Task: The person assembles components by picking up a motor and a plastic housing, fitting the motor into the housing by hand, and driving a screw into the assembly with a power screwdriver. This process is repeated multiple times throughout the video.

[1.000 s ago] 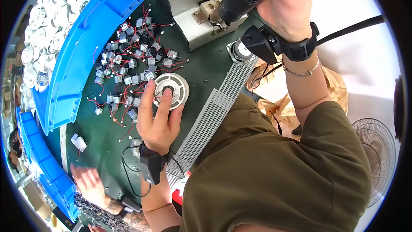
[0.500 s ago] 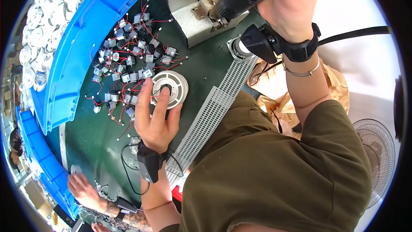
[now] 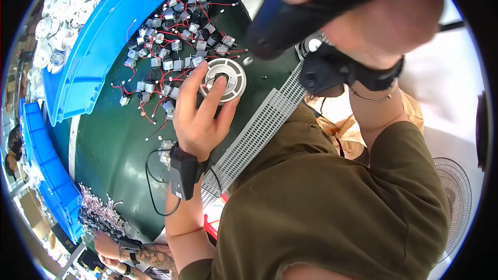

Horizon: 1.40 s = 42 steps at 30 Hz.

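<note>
green bench [image 3: 111, 145] | left hand [image 3: 199, 116] open on white disc [image 3: 224, 79] | right hand [image 3: 363, 5] grips blurred, cropped black tool [image 3: 306, 13]

Under the left hand [image 3: 199, 116] lies a white disc [image 3: 224, 79] of smooth, slightly glossy plastic on a matt dark green tabletop [image 3: 111, 145]. Beyond its fingertips, small motors [image 3: 168, 65] show dull grey metal cases. The right hand [image 3: 378, 13] grips a matt black plastic tool [image 3: 306, 10]. Left of both, the blue crate [image 3: 93, 52] looks like glossy plastic.
</note>
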Each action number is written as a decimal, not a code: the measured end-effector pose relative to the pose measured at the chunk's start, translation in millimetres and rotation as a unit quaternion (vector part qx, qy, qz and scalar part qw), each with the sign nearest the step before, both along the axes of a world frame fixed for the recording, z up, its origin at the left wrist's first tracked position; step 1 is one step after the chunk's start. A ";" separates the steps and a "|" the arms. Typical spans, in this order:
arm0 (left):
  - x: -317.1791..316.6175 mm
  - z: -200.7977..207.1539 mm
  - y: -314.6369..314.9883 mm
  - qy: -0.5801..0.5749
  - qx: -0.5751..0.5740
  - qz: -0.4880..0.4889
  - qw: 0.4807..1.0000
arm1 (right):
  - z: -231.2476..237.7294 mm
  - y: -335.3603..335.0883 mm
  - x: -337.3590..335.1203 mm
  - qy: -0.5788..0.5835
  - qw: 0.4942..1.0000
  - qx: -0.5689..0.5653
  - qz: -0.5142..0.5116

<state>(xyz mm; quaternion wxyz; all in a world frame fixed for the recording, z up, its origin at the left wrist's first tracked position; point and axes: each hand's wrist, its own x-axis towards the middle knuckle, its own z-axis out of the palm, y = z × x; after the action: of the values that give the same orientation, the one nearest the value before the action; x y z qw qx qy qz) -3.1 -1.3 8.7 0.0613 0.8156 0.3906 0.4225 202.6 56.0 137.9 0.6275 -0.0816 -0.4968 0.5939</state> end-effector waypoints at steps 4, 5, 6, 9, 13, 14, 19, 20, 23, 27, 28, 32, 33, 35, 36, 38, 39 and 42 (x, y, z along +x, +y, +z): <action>3.0 -0.7 2.5 -0.007 0.007 -0.005 1.000 | -3.3 4.2 -16.7 0.102 0.965 -0.186 0.152; 2.6 -0.8 2.2 -0.009 0.005 -0.004 1.000 | -1.7 3.8 -22.5 0.138 0.950 -0.210 0.184; 2.1 0.0 1.4 -0.009 0.003 0.000 1.000 | 9.3 -6.6 -27.9 -0.054 0.989 -0.133 0.048; 1.4 0.1 0.9 -0.014 0.004 0.002 1.000 | 2.8 -8.4 -33.4 -0.117 0.990 -0.078 -0.005; 1.0 0.2 0.9 -0.021 -0.001 0.003 1.000 | 2.1 -1.1 -34.3 -0.090 0.994 -0.061 0.000; 1.1 -0.1 0.9 -0.019 0.000 0.002 1.000 | 4.7 -0.8 -35.2 -0.124 0.991 -0.045 -0.026; 0.3 -0.2 0.3 -0.006 0.007 0.007 1.000 | 10.8 -10.7 -38.0 -0.184 0.974 -0.120 -0.046; 1.9 0.4 1.1 -0.009 0.005 0.004 1.000 | 13.0 -13.1 -36.5 -0.173 0.977 -0.117 -0.039; 4.0 1.0 1.3 -0.016 0.000 0.002 1.000 | 20.2 -14.7 -35.8 -0.204 0.967 -0.137 -0.067; 2.2 -0.8 -0.4 -0.021 -0.006 0.007 1.000 | -0.5 -1.0 -40.4 -0.206 0.972 -0.027 -0.106; 2.9 -1.0 0.5 -0.022 -0.007 0.006 1.000 | -4.8 1.6 -41.7 -0.215 0.966 0.052 -0.134; 4.4 -1.0 2.0 -0.025 0.006 0.003 1.000 | -16.0 5.7 -43.4 -0.232 0.906 0.286 -0.208; 4.6 -1.3 1.5 -0.020 0.006 0.006 1.000 | -17.7 4.8 -39.9 -0.212 0.952 0.158 -0.154; 4.8 -0.1 1.0 -0.018 0.004 0.007 1.000 | -16.1 3.6 -37.7 -0.189 0.977 0.026 -0.096; 5.0 0.5 0.9 -0.016 0.002 0.009 1.000 | -12.3 1.9 -38.3 -0.138 0.988 -0.009 -0.070; 4.9 0.3 0.7 -0.021 -0.002 0.007 1.000 | -9.1 0.1 -38.3 -0.088 0.994 -0.044 -0.042; 4.4 -0.1 0.3 -0.026 -0.006 0.005 1.000 | -8.6 -0.8 -37.1 -0.101 0.993 -0.044 -0.037; 3.0 -1.0 0.8 -0.020 0.005 0.004 1.000 | -4.6 -2.6 -33.3 -0.138 0.989 -0.038 -0.019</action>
<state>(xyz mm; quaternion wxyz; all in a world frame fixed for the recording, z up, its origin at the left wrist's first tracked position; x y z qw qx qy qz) -0.1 -0.4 7.8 0.0637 0.8059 0.3902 0.4407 169.2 53.4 133.3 0.5604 -0.1962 -0.5543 0.5833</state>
